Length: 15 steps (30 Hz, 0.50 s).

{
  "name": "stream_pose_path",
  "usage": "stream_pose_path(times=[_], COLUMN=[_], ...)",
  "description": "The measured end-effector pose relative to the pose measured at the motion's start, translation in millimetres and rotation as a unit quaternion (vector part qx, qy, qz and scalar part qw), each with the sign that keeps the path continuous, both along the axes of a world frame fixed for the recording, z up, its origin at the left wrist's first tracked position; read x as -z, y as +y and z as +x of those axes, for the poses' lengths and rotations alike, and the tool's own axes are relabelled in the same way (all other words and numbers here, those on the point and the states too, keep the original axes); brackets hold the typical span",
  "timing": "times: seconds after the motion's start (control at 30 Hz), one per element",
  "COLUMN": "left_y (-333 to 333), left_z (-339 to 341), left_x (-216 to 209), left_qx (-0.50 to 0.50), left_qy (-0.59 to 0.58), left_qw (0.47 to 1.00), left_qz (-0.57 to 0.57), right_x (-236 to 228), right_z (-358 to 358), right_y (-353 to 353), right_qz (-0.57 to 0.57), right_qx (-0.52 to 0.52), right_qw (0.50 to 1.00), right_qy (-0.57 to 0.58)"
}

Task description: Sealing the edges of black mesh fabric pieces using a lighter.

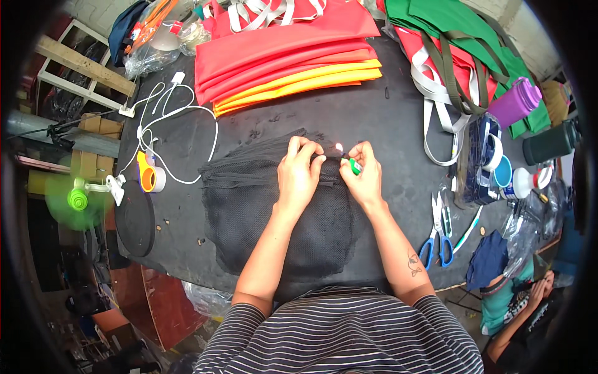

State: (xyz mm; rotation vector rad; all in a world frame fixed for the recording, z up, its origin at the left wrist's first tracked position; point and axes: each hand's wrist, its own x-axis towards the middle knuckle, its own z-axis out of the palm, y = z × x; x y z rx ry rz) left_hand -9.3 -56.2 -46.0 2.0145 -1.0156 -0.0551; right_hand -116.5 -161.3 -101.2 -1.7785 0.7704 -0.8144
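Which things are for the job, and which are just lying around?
Seem part of the job:
- black mesh fabric
- green lighter, lit, in the right fingers

Seem just lying about:
- blue-handled scissors
- purple bottle
- tape dispenser

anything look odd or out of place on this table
Mostly the lit green lighter in the right hand: its bare flame burns close to black mesh fabric, which looks risky. Left of that, a white cable lies in loose, untidy loops.
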Motion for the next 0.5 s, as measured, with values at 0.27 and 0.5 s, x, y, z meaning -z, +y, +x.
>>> stream_pose_path(times=[0.27,0.5], left_y=[1,3], left_z=[1,0], left_x=[-1,1], left_qx=[0.001,0.016], left_qy=[-0.008,-0.031], left_qw=[1.000,0.999], left_qz=[-0.008,-0.011], right_x=[-5,-14], right_z=[0,4], right_y=[4,9], right_qz=[-0.016,0.029], right_qx=[-0.005,-0.012], right_qw=[0.999,0.999], right_qy=[0.034,-0.029])
